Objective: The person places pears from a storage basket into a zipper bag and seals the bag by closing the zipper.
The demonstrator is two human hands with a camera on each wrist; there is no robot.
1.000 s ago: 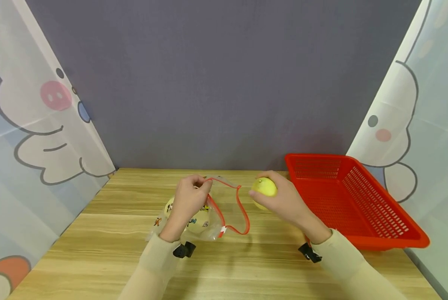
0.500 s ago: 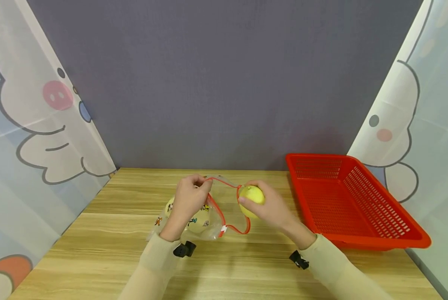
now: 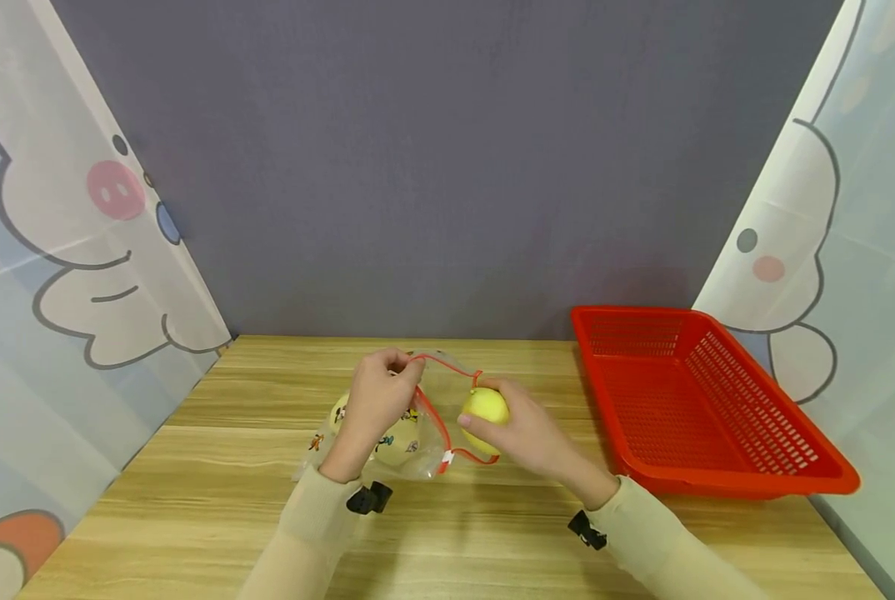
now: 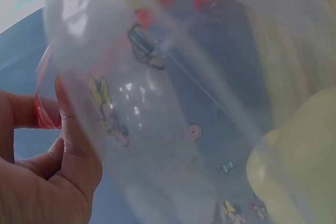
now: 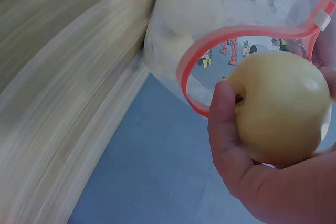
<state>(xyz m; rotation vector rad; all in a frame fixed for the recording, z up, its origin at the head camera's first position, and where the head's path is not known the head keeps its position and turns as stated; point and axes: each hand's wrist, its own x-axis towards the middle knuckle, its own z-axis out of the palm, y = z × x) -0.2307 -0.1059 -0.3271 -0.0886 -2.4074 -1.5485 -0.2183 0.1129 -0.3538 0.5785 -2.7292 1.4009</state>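
Left hand point(image 3: 372, 402) pinches bag rim point(image 5: 252, 31) | right hand point(image 3: 528, 431) clasps yellow fruit point(image 3: 487, 410) | best eased left — dead centre, rim taut

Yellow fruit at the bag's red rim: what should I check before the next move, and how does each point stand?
1. Yellow fruit held securely: ok, right hand curled round it.
2. Red rim steadied: ok, pinched by left hand.
3. Opening spread: ok, rim loops wide.
4. White slider clear of fruit: ok, apart at one corner.
5. Fruit past the rim: cannot tell.
6. Enough room beside the pale items inside: cannot tell.
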